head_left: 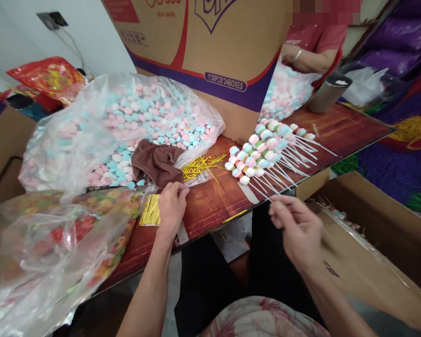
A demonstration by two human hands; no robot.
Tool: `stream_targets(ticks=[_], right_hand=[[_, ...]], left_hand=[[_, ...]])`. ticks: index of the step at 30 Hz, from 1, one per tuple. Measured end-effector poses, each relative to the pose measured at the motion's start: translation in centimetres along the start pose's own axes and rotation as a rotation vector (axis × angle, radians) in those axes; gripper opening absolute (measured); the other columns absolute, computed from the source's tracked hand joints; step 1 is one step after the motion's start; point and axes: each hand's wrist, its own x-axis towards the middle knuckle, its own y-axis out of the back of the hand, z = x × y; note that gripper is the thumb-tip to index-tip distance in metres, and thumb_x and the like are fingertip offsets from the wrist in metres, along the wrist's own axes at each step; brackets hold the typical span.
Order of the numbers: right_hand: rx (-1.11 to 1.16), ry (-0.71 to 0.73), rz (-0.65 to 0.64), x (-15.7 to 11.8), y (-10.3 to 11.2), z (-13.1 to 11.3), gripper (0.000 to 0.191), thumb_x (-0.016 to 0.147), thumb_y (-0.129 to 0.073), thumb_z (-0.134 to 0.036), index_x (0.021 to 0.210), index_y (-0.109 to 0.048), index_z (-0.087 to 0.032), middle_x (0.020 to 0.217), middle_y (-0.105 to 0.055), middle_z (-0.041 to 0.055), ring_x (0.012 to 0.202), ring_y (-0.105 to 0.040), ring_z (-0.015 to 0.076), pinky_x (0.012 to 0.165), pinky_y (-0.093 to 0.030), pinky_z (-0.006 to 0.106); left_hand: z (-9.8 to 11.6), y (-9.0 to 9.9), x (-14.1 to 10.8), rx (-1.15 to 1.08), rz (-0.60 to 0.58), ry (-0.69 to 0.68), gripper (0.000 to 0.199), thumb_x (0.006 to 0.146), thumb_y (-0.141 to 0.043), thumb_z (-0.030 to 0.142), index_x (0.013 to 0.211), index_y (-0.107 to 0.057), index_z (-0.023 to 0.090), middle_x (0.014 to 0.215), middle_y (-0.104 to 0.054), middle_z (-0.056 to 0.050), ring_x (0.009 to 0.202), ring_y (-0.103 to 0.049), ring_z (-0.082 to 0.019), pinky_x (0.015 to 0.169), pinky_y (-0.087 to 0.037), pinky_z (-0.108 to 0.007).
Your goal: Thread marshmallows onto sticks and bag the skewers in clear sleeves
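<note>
My right hand [296, 227] is closed on the white stick of a candy skewer at the near end of a pile of skewers [263, 152]. Pink, white and blue candies are threaded on these sticks. My left hand [173, 206] rests by the brown cloth [156, 161], its fingers drawn together; whether they hold anything is hidden. Next to it lie a packet of gold ties [149, 210] and a loose heap of gold ties [201, 167]. A large clear bag of pastel candies [133, 112] lies open behind the cloth.
A bag of colourful gummies [66, 238] covers the table's left end. Behind stands a big cardboard box [210, 56]. A metal cup [328, 93] is at the back right, near another person [315, 47]. An open carton [379, 252] sits below the table [217, 206] on the right.
</note>
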Motion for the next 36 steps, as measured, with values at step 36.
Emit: stream_targets(ticks=[36], right_hand=[[-0.624, 0.234, -0.714, 3.9, -11.7, 0.2, 0.041, 0.092, -0.054, -0.047, 0.062, -0.051, -0.020, 0.061, -0.053, -0.0019, 0.062, -0.048, 0.0136, 0.058, -0.029, 0.025]], left_hand=[[3.3, 0.2, -4.8, -0.732, 0.158, 0.305, 0.021, 0.081, -0.070, 0.038, 0.085, -0.075, 0.018, 0.075, -0.070, 0.000, 0.066, -0.059, -0.011, 0.061, -0.046, -0.021]])
